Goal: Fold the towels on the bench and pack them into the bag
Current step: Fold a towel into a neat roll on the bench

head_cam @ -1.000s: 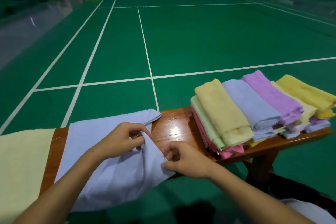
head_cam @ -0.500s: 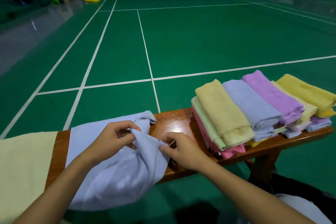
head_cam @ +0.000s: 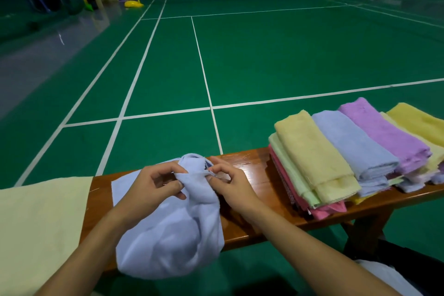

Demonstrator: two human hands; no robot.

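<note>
A light blue towel (head_cam: 168, 235) lies bunched on the wooden bench (head_cam: 254, 175) and hangs over its near edge. My left hand (head_cam: 153, 185) pinches its upper edge from the left. My right hand (head_cam: 228, 181) pinches the same edge from the right, close beside the left. A pale yellow towel (head_cam: 40, 223) lies spread flat on the bench's left end. Folded towels (head_cam: 348, 158) in yellow, blue, purple, green and pink are stacked on the bench's right part. No bag can be made out.
Beyond the bench lies a green court floor (head_cam: 264, 55) with white lines. Yellow net-post bases (head_cam: 133, 4) stand far back. A dark and white shape (head_cam: 396, 269) sits low at the right beside the bench leg.
Both hands have gathered the blue towel's near corner up toward its far edge and come close together. The towel went from spread flat to bunched, and the camera tilted down a little.
</note>
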